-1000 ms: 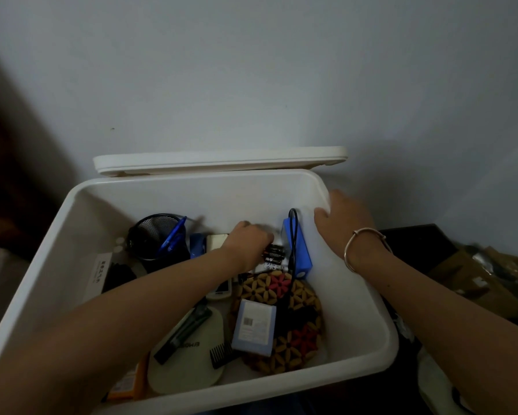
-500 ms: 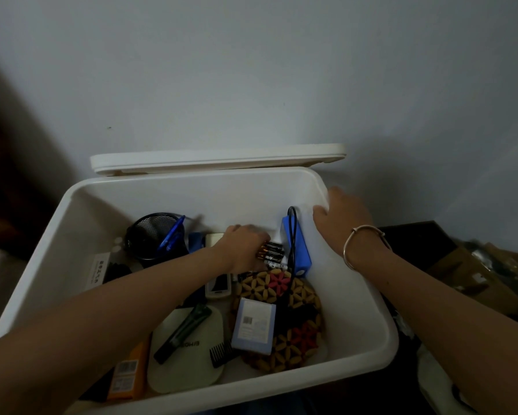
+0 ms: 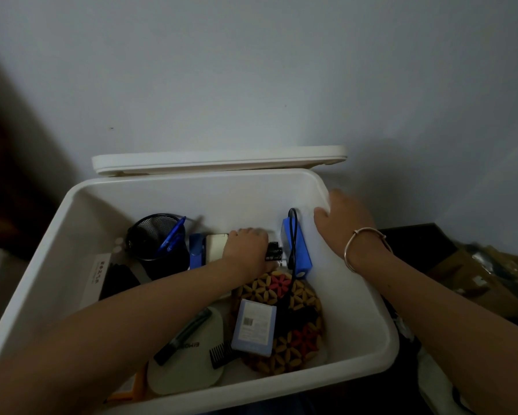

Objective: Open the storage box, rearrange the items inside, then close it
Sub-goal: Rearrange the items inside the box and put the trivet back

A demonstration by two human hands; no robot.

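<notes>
The white storage box [image 3: 365, 313] stands open, its lid [image 3: 218, 161] propped against the wall behind it. My left hand [image 3: 247, 250] reaches deep inside and grips a pack of black batteries [image 3: 274, 251] near the back. A blue power bank [image 3: 296, 250] with a black cable leans just right of the batteries. My right hand [image 3: 344, 223], a bangle on its wrist, rests with its fingers over the box's right rim. A woven flower-pattern mat [image 3: 299, 298] lies on the box floor with a pale blue carton [image 3: 253, 326] on it.
Also in the box: a black mesh cup [image 3: 157, 244] holding a blue pen, a blue stapler-like item [image 3: 196, 251], a pale oval pad [image 3: 185, 372] with a dark marker and a black comb, a white flat carton [image 3: 99, 274]. Cardboard [image 3: 485, 274] lies at right.
My left hand has drawn slightly left and closer over the batteries. The right hand has stayed on the rim. The view has shifted a little.
</notes>
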